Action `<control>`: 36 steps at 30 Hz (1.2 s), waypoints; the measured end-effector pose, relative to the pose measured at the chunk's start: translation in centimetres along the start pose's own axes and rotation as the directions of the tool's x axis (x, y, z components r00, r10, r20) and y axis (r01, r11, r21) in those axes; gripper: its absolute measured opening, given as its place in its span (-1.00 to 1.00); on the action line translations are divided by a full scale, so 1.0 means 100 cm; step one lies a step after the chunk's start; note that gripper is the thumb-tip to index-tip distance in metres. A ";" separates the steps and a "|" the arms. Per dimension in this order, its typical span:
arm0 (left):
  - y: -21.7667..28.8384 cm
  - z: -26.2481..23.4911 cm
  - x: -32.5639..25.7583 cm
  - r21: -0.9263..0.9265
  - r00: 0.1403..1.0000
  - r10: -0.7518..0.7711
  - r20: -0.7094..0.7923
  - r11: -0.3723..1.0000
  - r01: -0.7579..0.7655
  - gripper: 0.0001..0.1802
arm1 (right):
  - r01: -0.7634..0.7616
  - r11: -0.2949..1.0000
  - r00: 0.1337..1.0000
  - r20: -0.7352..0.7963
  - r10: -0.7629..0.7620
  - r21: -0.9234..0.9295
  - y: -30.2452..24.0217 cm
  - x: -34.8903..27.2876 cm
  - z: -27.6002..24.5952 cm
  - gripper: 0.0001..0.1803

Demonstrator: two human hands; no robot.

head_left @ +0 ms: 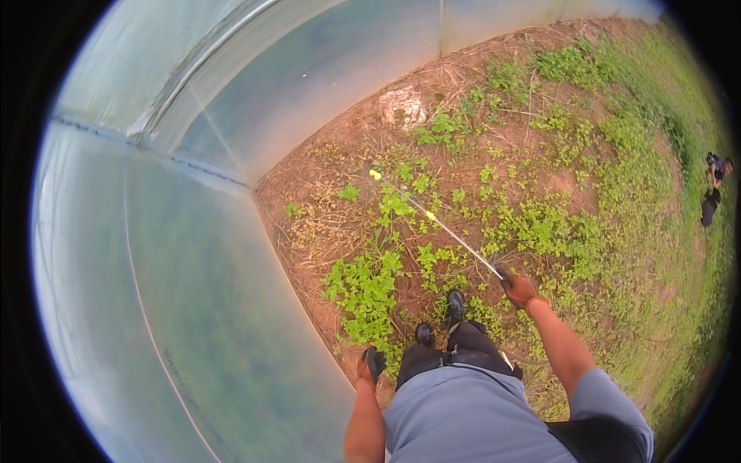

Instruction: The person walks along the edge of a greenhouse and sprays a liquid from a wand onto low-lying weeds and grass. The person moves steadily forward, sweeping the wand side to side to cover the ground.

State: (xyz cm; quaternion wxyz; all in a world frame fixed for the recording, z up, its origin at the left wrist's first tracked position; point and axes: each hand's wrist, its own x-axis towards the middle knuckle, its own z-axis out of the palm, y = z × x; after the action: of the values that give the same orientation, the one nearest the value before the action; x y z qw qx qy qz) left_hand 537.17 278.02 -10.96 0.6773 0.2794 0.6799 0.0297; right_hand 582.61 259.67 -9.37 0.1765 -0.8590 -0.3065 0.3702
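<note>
My right hand [520, 288], in an orange and black glove, is closed round the near end of a long, thin, pale rod [468, 247]. The rod slants forward and left over low green weeds [532, 231]. A yellow-green piece sits at its far tip, and a second one partway along. Whether the tip touches the ground I cannot tell. At my left side hangs my left hand [372, 364], gloved in the same colours, between a leafy clump [367, 293] and a plastic sheet wall. Nothing shows in it, and its finger pose is too small to make out.
A translucent plastic wall [208, 309] runs along my left and across the front, meeting in a corner with a curved pipe [185, 77]. Dry stalks and reddish soil [309, 177] lie along its foot. A pale lump [403, 106] rests ahead. Another person [716, 174] is far right.
</note>
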 end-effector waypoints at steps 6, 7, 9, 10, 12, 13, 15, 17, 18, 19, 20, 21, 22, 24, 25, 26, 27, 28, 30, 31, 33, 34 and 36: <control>0.059 0.042 0.022 0.133 0.991 0.120 0.061 0.983 -0.127 -0.50 | -0.241 0.937 0.930 -0.215 0.297 0.251 0.038 0.001 -0.002 -0.56; 0.068 0.050 0.027 0.136 0.990 0.124 0.067 0.982 -0.132 -0.49 | -0.255 0.928 0.909 -0.260 0.325 0.271 0.040 0.012 -0.008 -0.56; 0.079 0.059 0.029 0.149 0.979 0.151 0.138 0.974 -0.172 -0.46 | -0.300 0.885 0.894 -0.219 0.391 0.355 0.024 0.023 -0.022 -0.56; 0.081 0.057 0.030 0.160 0.977 0.160 0.138 0.970 -0.182 -0.45 | -0.330 0.847 0.900 -0.132 0.415 0.416 -0.005 0.018 -0.039 -0.56; 0.090 0.062 0.037 0.188 0.973 0.149 0.176 0.965 -0.182 -0.42 | -0.365 0.872 0.918 -0.029 0.395 0.327 -0.018 0.012 -0.051 -0.56; 0.090 0.055 0.042 0.196 0.975 0.125 0.183 0.967 -0.161 -0.41 | -0.323 0.900 0.940 -0.009 0.340 0.291 -0.021 0.010 -0.043 -0.56; 0.087 0.041 0.053 0.187 0.978 0.090 0.185 0.974 -0.125 -0.39 | -0.220 0.952 0.975 0.041 0.217 0.211 -0.031 0.003 -0.021 -0.55; 0.085 0.023 0.061 0.157 0.983 0.075 0.166 0.982 -0.102 -0.40 | -0.166 0.973 0.984 0.083 0.155 0.158 -0.036 0.004 0.011 -0.55; 0.085 0.011 0.067 0.140 0.986 0.062 0.151 0.987 -0.084 -0.41 | -0.140 0.981 0.986 0.110 0.125 0.137 -0.055 0.004 0.016 -0.55; 0.085 -0.002 0.072 0.121 0.990 0.049 0.136 0.990 -0.065 -0.42 | -0.094 0.989 0.993 0.087 0.084 0.116 -0.075 0.011 0.022 -0.55; 0.083 -0.017 0.075 0.101 0.992 0.035 0.119 0.994 -0.047 -0.42 | -0.046 0.994 0.997 0.065 0.040 0.095 -0.098 0.023 0.030 -0.56; 0.082 -0.027 0.077 0.076 0.995 0.019 0.100 0.997 -0.027 -0.43 | -0.011 0.997 0.999 0.039 0.008 0.071 -0.122 0.033 0.035 -0.56; 0.088 -0.031 0.079 0.059 0.996 0.011 0.090 0.998 -0.016 -0.45 | 0.003 0.999 0.999 0.032 -0.004 0.039 -0.138 0.050 0.039 -0.57; 0.088 -0.055 0.081 0.023 1.000 -0.004 0.030 1.000 0.004 -0.52 | 0.061 0.997 0.997 0.038 -0.063 0.049 -0.198 0.076 0.040 -0.58; 0.089 -0.063 0.082 0.010 0.999 0.003 0.042 1.000 -0.003 -0.53 | 0.060 0.998 0.997 0.050 -0.061 0.030 -0.213 0.092 0.041 -0.57; 0.091 -0.072 0.082 0.000 0.998 0.011 0.054 1.000 -0.011 -0.55 | 0.057 0.998 0.996 0.062 -0.057 0.014 -0.228 0.106 0.041 -0.57; 0.090 -0.079 0.081 -0.015 0.998 0.011 0.065 1.000 -0.010 -0.57 | 0.052 0.999 0.996 0.080 -0.051 -0.007 -0.236 0.117 0.043 -0.57; 0.089 -0.086 0.080 0.012 0.998 0.003 0.057 1.000 -0.004 -0.59 | 0.048 0.999 0.998 0.051 -0.048 -0.008 -0.240 0.125 0.042 -0.56; 0.086 -0.100 0.077 -0.001 0.998 0.001 0.061 1.000 -0.001 -0.58 | 0.033 0.999 0.999 -0.004 -0.033 -0.004 -0.236 0.131 0.040 -0.54; 0.094 -0.098 0.079 0.000 0.997 0.011 0.081 1.000 -0.011 -0.57 | 0.017 1.000 0.996 -0.092 -0.014 0.026 -0.219 0.138 0.036 -0.54; 0.102 -0.083 0.079 0.028 0.995 0.008 0.104 1.000 -0.011 -0.57 | -0.046 0.995 0.961 -0.268 0.067 0.083 -0.150 0.140 0.030 -0.54; 0.099 -0.084 0.079 0.027 0.996 0.003 0.091 1.000 -0.006 -0.56 | -0.114 0.981 0.952 -0.265 0.153 0.156 -0.142 0.133 0.023 -0.54; 0.095 -0.081 0.082 -0.007 0.995 -0.007 0.097 1.000 0.008 -0.57 | -0.236 0.928 0.912 -0.263 0.314 0.289 -0.121 0.118 0.006 -0.54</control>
State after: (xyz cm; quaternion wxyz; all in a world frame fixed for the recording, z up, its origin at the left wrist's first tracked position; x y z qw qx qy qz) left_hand 533.47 292.23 -13.72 0.7107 0.2755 0.6471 0.0162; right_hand 583.72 276.53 -9.56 0.2744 -0.9110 -0.1015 0.2905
